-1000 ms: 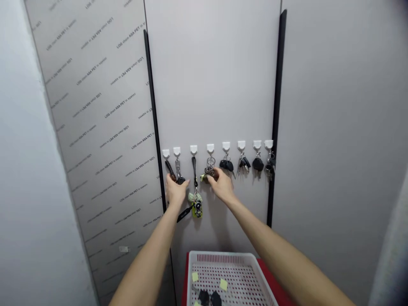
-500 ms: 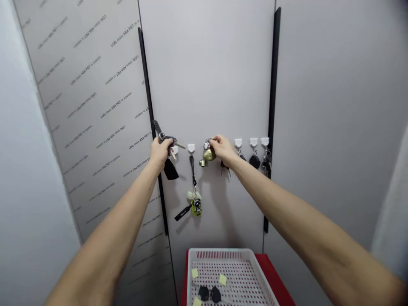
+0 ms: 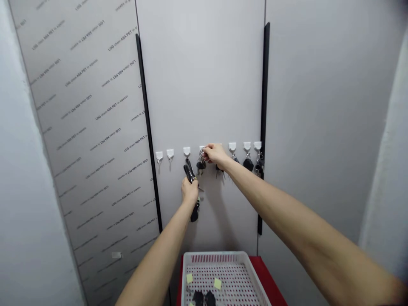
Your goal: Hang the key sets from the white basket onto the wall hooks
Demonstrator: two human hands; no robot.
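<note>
My left hand (image 3: pixel 190 190) is closed round a bunch of keys (image 3: pixel 190 173) with a black strap. It is in front of the black lanyard (image 3: pixel 188 162) hanging from a white hook (image 3: pixel 186 151), and hides most of what dangles below. Up and to the right, my right hand (image 3: pixel 216 155) pinches the ring of another key bunch (image 3: pixel 200 163) at a white hook that its fingers partly cover. Whether that ring is on the hook, I cannot tell. Further keys (image 3: pixel 219 170) hang just under my right hand, partly hidden.
Two bare white hooks (image 3: pixel 170 153) are at the left. More hooks at the right carry a black fob (image 3: pixel 247 164) and a key bunch (image 3: pixel 259 165). Black handle strips (image 3: pixel 265 106) edge the panel. Below, a white perforated basket (image 3: pixel 251 272) on red holds yellow notes and dark items.
My left hand has moved down and right with its keys, baring two hooks. My right hand has shifted slightly left and down; the brass pieces beneath it no longer show, and dark keys are seen there.
</note>
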